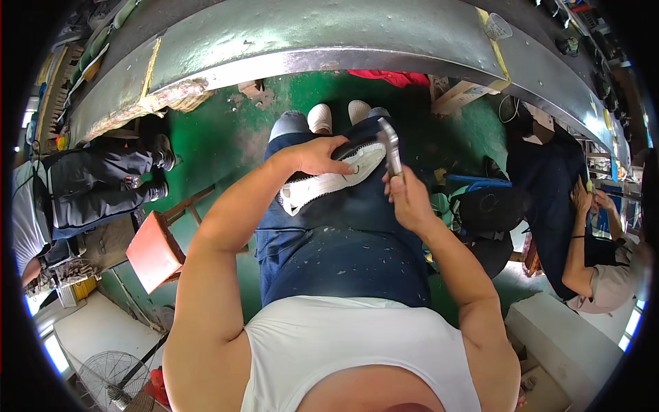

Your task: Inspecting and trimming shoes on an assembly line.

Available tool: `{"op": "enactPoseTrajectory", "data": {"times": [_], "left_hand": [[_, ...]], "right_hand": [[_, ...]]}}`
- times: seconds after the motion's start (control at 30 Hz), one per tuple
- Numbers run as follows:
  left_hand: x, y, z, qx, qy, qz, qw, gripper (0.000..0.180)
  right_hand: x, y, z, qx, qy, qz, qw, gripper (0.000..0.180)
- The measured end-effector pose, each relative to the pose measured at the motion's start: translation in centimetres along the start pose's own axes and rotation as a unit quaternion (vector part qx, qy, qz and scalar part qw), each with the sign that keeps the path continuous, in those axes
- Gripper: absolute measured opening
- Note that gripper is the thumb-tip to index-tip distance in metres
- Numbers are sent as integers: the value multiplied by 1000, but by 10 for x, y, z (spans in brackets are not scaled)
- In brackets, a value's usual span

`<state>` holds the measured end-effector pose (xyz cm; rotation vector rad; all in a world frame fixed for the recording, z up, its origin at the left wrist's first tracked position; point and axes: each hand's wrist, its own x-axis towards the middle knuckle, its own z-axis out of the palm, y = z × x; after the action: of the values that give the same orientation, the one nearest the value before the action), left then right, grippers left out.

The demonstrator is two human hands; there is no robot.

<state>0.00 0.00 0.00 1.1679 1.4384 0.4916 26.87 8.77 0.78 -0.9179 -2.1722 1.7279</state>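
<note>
Across my lap lies a shoe point(322, 185), its long white face turned up and a dark, toothed-looking edge around it. My left hand point(322, 156) grips it from the far side, with the thumb lying on the white face and the other fingers partly hidden. In my right hand point(408, 199) is a hammer point(390, 145), held upright by its lower end just right of the shoe's far end. The hammer's metal head is slightly blurred and appears apart from the shoe.
A long metal-topped workbench point(322, 41) curves across the front. At left stands an orange-red stool point(154, 253), with a seated person point(103, 185) beyond it. Another person point(583, 275) works at right, near a dark round seat point(493, 206). A fan point(113, 378) stands at lower left.
</note>
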Motion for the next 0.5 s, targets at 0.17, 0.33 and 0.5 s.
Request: {"op": "enactPoseTrajectory", "data": {"times": [0.17, 0.33, 0.5], "left_hand": [[-17, -6, 1, 30, 5, -31, 999, 79], [-56, -14, -21, 56, -13, -2, 998, 83], [-105, -40, -1, -203, 33, -73, 976, 77]], "right_hand": [[6, -18, 9, -83, -109, 50, 989, 37], [6, 2, 9, -140, -97, 26, 985, 37], [5, -2, 6, -122, -111, 51, 985, 37]]}}
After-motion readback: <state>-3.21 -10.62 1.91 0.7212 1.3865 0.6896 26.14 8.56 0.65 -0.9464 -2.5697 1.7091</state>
